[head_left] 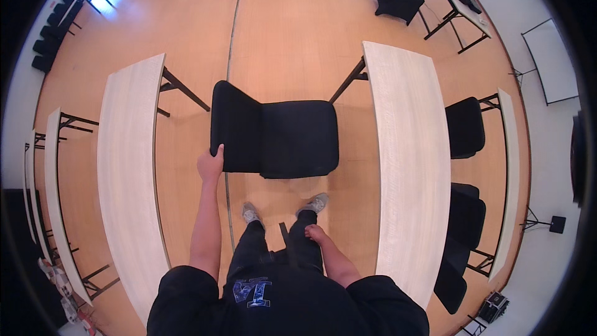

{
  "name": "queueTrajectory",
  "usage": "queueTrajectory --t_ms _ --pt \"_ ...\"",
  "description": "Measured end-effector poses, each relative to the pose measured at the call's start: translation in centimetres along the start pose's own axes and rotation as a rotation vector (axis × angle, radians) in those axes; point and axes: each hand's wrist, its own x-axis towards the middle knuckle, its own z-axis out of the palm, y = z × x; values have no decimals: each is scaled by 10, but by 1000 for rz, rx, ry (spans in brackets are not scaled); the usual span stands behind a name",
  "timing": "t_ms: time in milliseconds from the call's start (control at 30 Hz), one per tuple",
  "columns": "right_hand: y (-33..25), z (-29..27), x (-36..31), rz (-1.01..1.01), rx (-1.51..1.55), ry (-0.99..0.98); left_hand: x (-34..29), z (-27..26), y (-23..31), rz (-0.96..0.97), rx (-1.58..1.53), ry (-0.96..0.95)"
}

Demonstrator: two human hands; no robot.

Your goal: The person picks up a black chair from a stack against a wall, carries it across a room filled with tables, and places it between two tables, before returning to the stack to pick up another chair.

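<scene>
We see the fingers of the left hand (210, 163) closed around the near edge of a black chair's (298, 138) backrest, with the thumb lying along its outer corner. The fingers of our right hand (316, 233) are curled in a loose fist beside the right thigh. The chair stands in the aisle, backrest to our left, its seat's right edge near the right tabletop (410, 168); a wider strip of floor (186, 149) separates the backrest from the left tabletop (127, 149). Beyond the chair, open floor reaches the top of the view, crossed lengthwise by one dark seam (234, 18). We count one chair in hand, two long pale tabletops flanking it, and two grey shoes (250, 213) behind it. Past the right tabletop stand at least two more black chairs (465, 127); overlap prevents an exact count. At the upper right we find one further black chair (398, 1) and one small desk (457, 1). Our dark shirt (298, 311) bears a blue, letter-like print (254, 292).
</scene>
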Motion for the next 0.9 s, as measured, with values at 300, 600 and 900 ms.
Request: queueTrajectory --t_ms 300,600,900 --pt "-50 -36 -36 -181 10 151 19 -26 -25 33 57 18" --pt "-36 -44 -38 -59 -9 94 15 -37 -39 -134 38 -82" --pt "-84 -111 27 -155 -830 -4 -163 22 -113 -466 -96 -237"
